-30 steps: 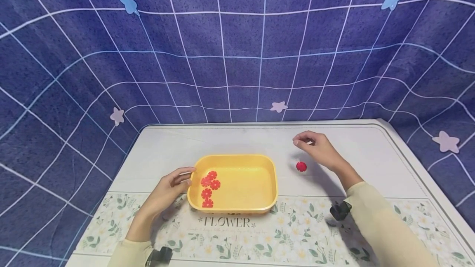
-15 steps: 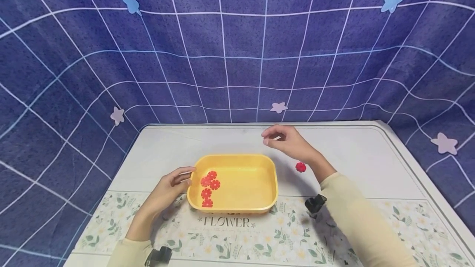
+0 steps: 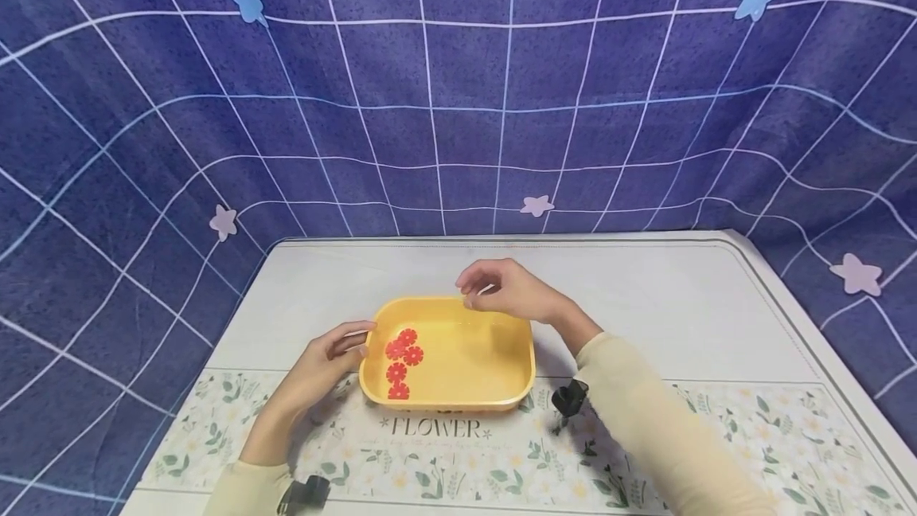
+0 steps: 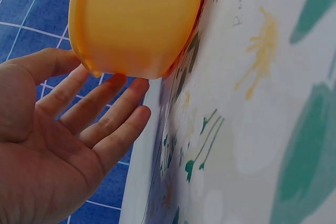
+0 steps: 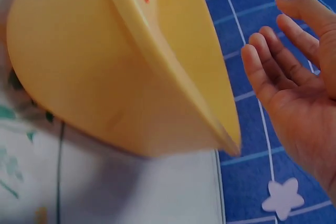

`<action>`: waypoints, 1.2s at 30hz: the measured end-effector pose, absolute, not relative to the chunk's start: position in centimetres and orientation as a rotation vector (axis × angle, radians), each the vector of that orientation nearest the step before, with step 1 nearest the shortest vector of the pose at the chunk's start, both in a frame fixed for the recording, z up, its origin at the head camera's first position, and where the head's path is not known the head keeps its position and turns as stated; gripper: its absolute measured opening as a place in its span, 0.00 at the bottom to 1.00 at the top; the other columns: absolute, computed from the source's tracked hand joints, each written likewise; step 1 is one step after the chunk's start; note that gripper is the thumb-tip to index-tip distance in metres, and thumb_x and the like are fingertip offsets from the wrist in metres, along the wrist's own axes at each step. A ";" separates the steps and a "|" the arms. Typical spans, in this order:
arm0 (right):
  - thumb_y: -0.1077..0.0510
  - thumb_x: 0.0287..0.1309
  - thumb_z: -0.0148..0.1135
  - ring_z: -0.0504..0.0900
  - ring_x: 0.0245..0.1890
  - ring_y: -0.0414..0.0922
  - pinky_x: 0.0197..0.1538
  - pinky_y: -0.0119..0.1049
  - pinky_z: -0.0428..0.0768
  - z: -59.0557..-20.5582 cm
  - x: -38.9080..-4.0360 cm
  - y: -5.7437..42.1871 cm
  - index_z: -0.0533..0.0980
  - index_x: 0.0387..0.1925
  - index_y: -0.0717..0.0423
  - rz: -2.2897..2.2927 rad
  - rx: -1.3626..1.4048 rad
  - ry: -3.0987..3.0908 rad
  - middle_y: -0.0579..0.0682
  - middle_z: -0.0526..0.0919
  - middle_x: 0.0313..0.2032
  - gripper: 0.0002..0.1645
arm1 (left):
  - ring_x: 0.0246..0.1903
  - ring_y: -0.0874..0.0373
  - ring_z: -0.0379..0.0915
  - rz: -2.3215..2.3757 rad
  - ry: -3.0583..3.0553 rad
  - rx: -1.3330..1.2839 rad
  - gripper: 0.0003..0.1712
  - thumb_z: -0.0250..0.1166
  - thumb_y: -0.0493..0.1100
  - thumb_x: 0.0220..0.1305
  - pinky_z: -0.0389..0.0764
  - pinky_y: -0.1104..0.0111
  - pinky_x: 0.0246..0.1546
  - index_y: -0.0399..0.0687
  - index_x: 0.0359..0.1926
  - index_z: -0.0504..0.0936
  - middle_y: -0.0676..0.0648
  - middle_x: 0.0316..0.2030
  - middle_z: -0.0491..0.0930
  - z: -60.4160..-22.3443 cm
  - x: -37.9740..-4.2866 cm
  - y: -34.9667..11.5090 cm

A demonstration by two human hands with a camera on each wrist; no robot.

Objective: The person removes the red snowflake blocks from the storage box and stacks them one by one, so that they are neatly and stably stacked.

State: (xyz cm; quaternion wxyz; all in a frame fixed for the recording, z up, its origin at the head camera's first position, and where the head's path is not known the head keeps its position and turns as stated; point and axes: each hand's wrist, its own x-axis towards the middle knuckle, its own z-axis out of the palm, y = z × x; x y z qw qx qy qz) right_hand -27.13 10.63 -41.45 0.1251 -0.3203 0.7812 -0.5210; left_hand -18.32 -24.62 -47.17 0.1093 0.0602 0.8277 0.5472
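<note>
Left fingers (image 4: 112,115) touch the tray (image 3: 469,373) edge; right fingers (image 5: 258,72) hang apart.

Blue grid backdrop (image 3: 466,134) w/ stars (image 3: 536,205) behind wht tabletop (image 3: 680,301), floral strip (image 3: 516,464) nr front.

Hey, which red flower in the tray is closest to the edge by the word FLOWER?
The lowest flower in the head view: it alone sits right by the near wall of the tray; the other four flowers lie farther back.

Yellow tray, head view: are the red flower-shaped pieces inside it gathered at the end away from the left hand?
No, the red flower-shaped pieces lie at the yellow tray's end beside the left hand.
</note>
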 end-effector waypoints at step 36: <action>0.69 0.57 0.71 0.84 0.45 0.38 0.52 0.22 0.82 -47.0 -23.1 0.7 0.83 0.50 0.55 -0.972 -1.210 2.129 0.47 0.88 0.46 0.19 | 0.69 0.37 0.72 1.641 2.406 0.176 0.26 0.62 0.45 0.76 0.84 0.63 0.62 0.48 0.71 0.72 0.35 0.69 0.75 -47.2 -18.2 -24.5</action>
